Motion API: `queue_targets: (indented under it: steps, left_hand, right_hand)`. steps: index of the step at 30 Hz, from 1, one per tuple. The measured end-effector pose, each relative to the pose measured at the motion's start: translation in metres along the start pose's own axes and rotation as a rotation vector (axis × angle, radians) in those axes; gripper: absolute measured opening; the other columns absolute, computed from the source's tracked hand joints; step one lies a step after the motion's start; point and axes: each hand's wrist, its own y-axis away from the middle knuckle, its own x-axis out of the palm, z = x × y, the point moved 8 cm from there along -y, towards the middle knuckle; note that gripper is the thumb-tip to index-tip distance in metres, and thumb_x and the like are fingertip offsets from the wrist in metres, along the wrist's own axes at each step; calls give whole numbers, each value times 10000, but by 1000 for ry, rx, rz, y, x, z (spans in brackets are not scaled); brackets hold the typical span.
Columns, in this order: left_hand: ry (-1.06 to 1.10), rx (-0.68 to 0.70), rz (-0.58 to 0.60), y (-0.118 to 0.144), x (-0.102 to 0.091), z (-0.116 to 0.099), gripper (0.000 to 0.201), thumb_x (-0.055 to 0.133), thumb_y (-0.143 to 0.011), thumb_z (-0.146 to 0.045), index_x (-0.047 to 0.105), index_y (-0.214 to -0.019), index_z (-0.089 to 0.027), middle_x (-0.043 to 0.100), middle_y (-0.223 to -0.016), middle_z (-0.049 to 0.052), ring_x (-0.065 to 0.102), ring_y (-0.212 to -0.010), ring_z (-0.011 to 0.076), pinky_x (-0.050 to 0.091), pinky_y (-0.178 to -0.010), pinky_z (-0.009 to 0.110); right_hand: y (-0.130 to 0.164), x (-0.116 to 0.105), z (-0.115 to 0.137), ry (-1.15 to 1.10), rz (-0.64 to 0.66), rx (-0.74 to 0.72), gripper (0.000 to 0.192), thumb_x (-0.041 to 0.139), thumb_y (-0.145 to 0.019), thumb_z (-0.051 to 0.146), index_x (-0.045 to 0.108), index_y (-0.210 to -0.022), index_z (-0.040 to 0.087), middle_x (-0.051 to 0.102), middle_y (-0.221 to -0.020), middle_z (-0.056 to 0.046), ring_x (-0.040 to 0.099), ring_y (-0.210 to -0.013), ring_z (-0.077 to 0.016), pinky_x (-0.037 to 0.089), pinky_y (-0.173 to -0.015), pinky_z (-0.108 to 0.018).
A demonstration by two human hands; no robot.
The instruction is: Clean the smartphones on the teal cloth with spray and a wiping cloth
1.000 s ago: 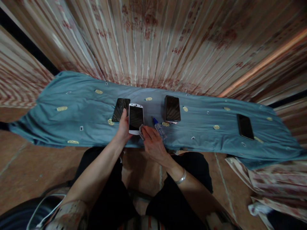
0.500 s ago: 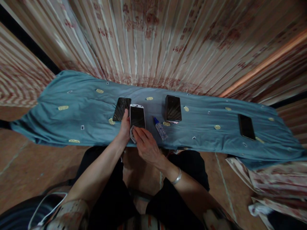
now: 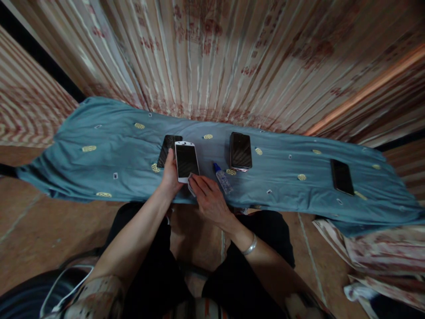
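My left hand (image 3: 171, 176) is closed on a white smartphone (image 3: 186, 160) with a dark screen, its thumb along the left edge. My right hand (image 3: 210, 195) pinches a small pale cloth (image 3: 191, 185) against the phone's lower right corner. Behind the white phone a black smartphone (image 3: 165, 151) lies on the table, partly covered by it. To the right of my hands lies a clear bottle with a blue cap (image 3: 223, 179). Farther right is a stack of dark phones (image 3: 241, 150).
A blue patterned cloth (image 3: 275, 177) covers the long narrow table. Another black phone (image 3: 341, 176) lies near its right end. A pleated curtain (image 3: 212, 66) hangs behind the table. A white cable (image 3: 55, 288) lies at the lower left.
The white phone has shifted slightly left and up, showing more of its lower end. My right hand with the cloth has moved right, from the lower left corner to the lower right corner.
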Motion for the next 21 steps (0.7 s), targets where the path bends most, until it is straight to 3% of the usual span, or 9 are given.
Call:
queue_targets:
  steps: [4,10,17,21]
  left_hand:
    - [-19,-6,43,-4,-1,1,577,379,-984,-602,720,-964,-138,757,-777,87,747,-783,234,603,-732,328]
    - [-18,-18,6,-1,1,1,567,313,-1015,-547,705,-899,-154,754,-780,80,751,-863,234,610,-785,321]
    - [-52,-113,5,7,8,12,600,302,-1000,-574,722,-986,-145,773,-854,114,748,-927,290,614,-828,405]
    - [-38,-64,11,4,6,6,577,349,-988,-584,724,-1052,-150,777,-862,104,750,-910,282,609,-818,392]
  right_hand:
    - [4,-2,-5,14,-5,14,476,401,-973,87,548,-1425,81,605,-1433,-148,527,-1310,-250,464,-1129,-415]
    - [2,0,-2,-6,5,24,492,412,-954,73,546,-1427,74,602,-1438,-146,520,-1316,-247,457,-1141,-408]
    - [-4,7,10,-67,57,3,515,419,-961,77,508,-1468,103,581,-1462,-150,493,-1350,-246,445,-1154,-424]
    - [-5,6,6,-77,59,25,516,413,-970,83,507,-1474,138,580,-1467,-138,503,-1348,-245,461,-1137,-434]
